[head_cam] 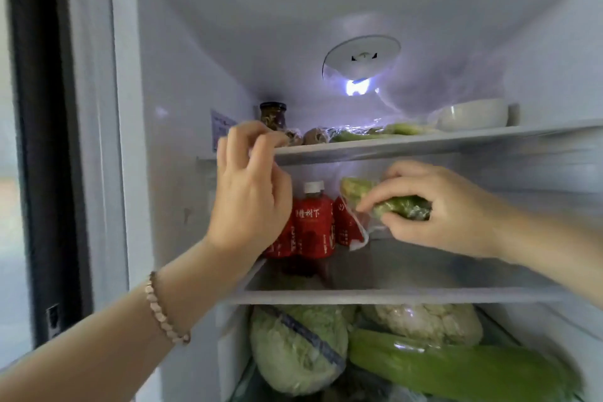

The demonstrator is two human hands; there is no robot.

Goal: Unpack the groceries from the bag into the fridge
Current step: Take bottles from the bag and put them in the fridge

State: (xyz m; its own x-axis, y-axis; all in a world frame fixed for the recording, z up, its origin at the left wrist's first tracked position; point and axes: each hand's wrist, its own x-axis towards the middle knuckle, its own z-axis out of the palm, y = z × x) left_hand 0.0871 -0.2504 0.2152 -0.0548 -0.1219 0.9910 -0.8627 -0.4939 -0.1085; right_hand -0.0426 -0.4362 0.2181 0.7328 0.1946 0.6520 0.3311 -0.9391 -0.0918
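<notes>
Head view. Shows fridge (156, 42) open, with top shelf (424, 140), middle shelf (391, 297) and a lower compartment in sight.

Holds greens (401, 204) in right hand (450, 209): fingers curled over the bundle, thumb under it, at middle-shelf level, just right of bottles (313, 228). Cannot tell whether already resting on the shelf or held just above it.

Places left hand (251, 179) at the front edge of top shelf, fingers curled. Cannot tell whether pinching a scrap of film or only touching the edge.

Handling, as a judgement:
- Likely light and soft; leafy, so easily bruised under a tight squeeze
- Wrapped in clear film, so probably slick; loose film tail hanging beside the bottles, liable to snag
- Take hold round the middle of the bundle, as now, with broad and gentle finger contact
- Avoid lifting by the film tail alone
- Lay flat on the bare part of middle shelf, apart from the bottles, to avoid tipping them

Also in sight: jar (273, 114), bowl (473, 114) and more bagged produce on top shelf; cabbage (297, 346), cauliflower (424, 323) and a long green vegetable (456, 365) below middle shelf
</notes>
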